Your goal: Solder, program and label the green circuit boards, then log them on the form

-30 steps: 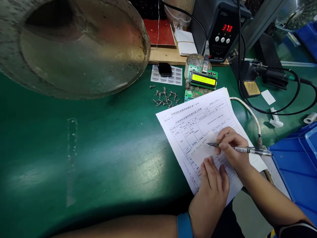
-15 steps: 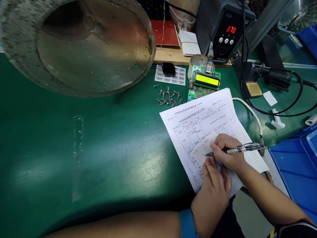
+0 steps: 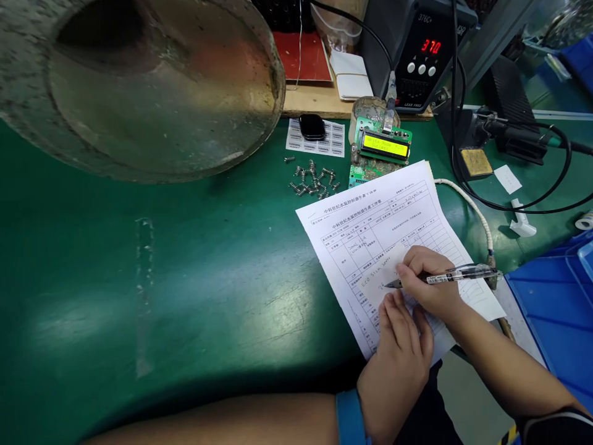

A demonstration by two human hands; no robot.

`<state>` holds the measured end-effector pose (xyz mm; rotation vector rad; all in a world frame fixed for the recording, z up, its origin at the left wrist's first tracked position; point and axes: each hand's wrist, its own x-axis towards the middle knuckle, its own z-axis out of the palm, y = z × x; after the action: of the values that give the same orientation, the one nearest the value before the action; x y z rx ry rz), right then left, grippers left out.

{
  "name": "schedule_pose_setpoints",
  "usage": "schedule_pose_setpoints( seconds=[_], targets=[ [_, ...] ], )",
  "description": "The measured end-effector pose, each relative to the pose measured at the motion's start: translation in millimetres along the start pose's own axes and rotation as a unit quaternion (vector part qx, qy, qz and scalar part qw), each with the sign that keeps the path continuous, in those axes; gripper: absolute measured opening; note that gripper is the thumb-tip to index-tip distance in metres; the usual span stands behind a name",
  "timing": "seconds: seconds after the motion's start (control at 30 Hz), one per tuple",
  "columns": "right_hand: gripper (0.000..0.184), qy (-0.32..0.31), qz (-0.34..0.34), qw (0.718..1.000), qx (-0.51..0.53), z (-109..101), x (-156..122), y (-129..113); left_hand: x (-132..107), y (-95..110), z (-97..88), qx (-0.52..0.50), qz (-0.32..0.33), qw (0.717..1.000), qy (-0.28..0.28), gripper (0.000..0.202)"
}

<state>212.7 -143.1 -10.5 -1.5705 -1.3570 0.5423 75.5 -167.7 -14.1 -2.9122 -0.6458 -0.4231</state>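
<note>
My right hand (image 3: 428, 281) is closed around a clear-barrelled pen (image 3: 463, 274), its tip on a small white slip (image 3: 380, 275) that bears handwriting. The slip lies on printed form sheets (image 3: 343, 247), which rest at a slant on the green bench. Fingers stretched out, my left hand (image 3: 401, 346) lies flat on the papers just below the pen tip. A blue band circles the left wrist. Part of the slip and the lower sheets are hidden under both hands.
Behind the sheets sit a circuit board with a lit display (image 3: 384, 147), small springs (image 3: 315, 179) and a label sheet (image 3: 336, 148) with a black object on it. A soldering station (image 3: 419, 62) stands at the back. A large round duct (image 3: 222, 142) overhangs the left; a blue bin (image 3: 556, 296) is right.
The pen has added another mark to the handwriting on the slip. My right hand has shifted only slightly; my left stays in place. The view has moved a little.
</note>
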Motion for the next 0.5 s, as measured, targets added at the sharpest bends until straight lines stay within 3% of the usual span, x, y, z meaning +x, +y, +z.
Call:
schedule_pose_setpoints(
  seconds=[0.13,0.3,0.5],
  targets=[
    [0.032,-0.008,0.004,1.0,0.002,0.5,-0.1,0.3,-0.9,0.6,0.6,0.001,0.007,1.0,-0.01,0.041],
    [0.032,0.028,0.011,1.0,-0.007,0.7,0.2,0.0,-1.0,-2.6,-1.4,0.0,0.011,1.0,-0.014,0.039],
    [0.032,0.004,0.025,1.0,-0.002,-0.1,0.3,0.5,0.1,-4.0,-4.1,0.005,0.021,1.0,-0.021,0.038]
  ],
)
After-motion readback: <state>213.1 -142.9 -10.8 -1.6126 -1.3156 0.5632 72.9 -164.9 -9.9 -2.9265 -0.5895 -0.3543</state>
